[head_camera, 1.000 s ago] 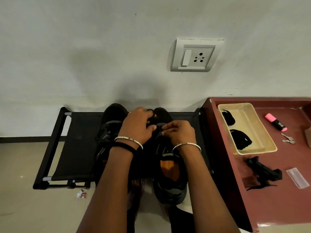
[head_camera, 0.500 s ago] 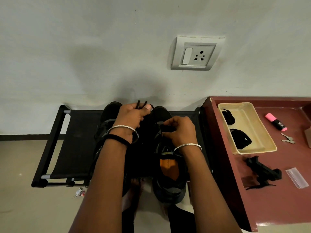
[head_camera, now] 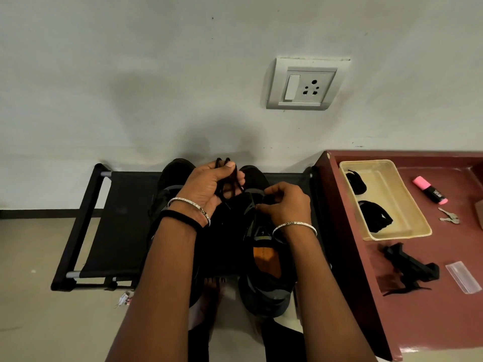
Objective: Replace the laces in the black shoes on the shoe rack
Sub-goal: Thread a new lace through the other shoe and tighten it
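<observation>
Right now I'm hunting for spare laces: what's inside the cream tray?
The cream tray holds a far black bundle and a near black bundle, apparently laces, apart from each other. Anything under them is covered.

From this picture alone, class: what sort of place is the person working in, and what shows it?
Probably a room in a home, perhaps by the entrance: a black shoe rack with shoes stands against a plain wall with a socket plate, beside a maroon tabletop bearing keys.

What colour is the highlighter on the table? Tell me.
The highlighter is pink with a black middle; head view.
</observation>
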